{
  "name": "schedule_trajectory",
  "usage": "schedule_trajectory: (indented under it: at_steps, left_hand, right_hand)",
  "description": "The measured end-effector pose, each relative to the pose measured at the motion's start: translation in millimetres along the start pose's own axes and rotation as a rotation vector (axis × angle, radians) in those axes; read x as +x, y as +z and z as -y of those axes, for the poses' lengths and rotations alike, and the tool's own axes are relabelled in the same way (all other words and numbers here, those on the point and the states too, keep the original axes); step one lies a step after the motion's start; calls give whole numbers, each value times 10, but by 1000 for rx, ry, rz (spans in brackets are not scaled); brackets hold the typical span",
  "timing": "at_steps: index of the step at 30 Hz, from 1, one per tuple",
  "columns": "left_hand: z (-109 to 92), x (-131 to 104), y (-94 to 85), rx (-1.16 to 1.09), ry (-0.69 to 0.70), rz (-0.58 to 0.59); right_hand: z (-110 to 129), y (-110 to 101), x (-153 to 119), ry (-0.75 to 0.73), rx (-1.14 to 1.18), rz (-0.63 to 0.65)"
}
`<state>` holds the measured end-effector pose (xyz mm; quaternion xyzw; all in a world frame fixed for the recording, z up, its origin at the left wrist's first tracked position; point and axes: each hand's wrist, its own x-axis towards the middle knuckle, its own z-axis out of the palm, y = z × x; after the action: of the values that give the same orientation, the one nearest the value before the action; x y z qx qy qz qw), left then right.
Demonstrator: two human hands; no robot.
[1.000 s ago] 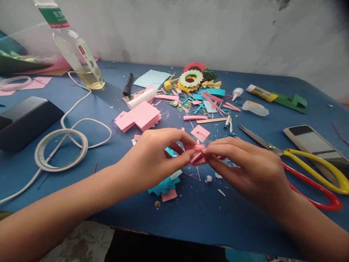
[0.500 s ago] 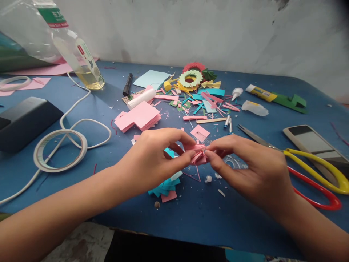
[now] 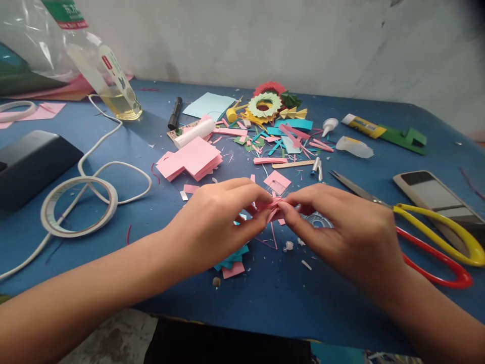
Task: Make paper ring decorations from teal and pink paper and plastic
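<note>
A small folded pink paper piece point(image 3: 275, 207) is pinched between both hands over the middle of the blue table. My left hand point(image 3: 220, 217) grips its left side with thumb and fingertips, and my right hand point(image 3: 341, 222) holds its right side the same way. Fingers cover much of the paper, so its full shape is hidden. Under my left hand lies a blue folded paper piece point(image 3: 232, 257), partly covered, with a pink paper square point(image 3: 234, 270) at its lower edge. Just beyond the fingertips is another pink square point(image 3: 278, 182).
Scissors point(image 3: 435, 217) and a phone point(image 3: 435, 197) lie at right. A stack of pink paper point(image 3: 195, 157), paper scraps point(image 3: 288, 136) and folded paper rings point(image 3: 265, 106) spread behind. Leftward are a tape roll point(image 3: 47, 215), a white cable point(image 3: 125, 163), a dark box point(image 3: 38, 162) and a tilted-looking bottle point(image 3: 125, 101).
The pink paper now looks flatter and more pressed together between my fingers. Both hands keep their grip, and my right hand has shifted slightly left. The view has moved a little.
</note>
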<state>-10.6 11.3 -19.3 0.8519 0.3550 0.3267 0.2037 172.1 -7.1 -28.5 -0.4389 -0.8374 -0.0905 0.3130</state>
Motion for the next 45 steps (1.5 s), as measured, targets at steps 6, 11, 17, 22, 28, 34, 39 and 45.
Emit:
schedule_trajectory:
  at_steps: [6,11,17,22,28,34,39,45]
  left_hand:
    - [10,5,15,20,5,-9]
    - [0,8,15,12,-20,-5]
    - [-7,11,2,-22,-39,-5]
    - [14,23,-19,-62,-45,14]
    - [19,24,-26,-86,-49,13]
    - [18,21,-27,-78,-62,12]
    - [7,22,-21,-85,-72,5]
    - [-4,26,-22,-83,-86,-3]
  right_hand:
    - [-11,9,-1,-29,-8,2]
    - [-15,1,-1,16,43,46]
    - [-27,-5,-7,80,129,71]
    - [-38,-14,-6,130,171,80]
    - [-21,-20,7,164,233,74]
    - [16,-27,-2,165,221,73]
    - [4,-21,-9,161,218,70]
    - [-11,-7,-8,138,216,104]
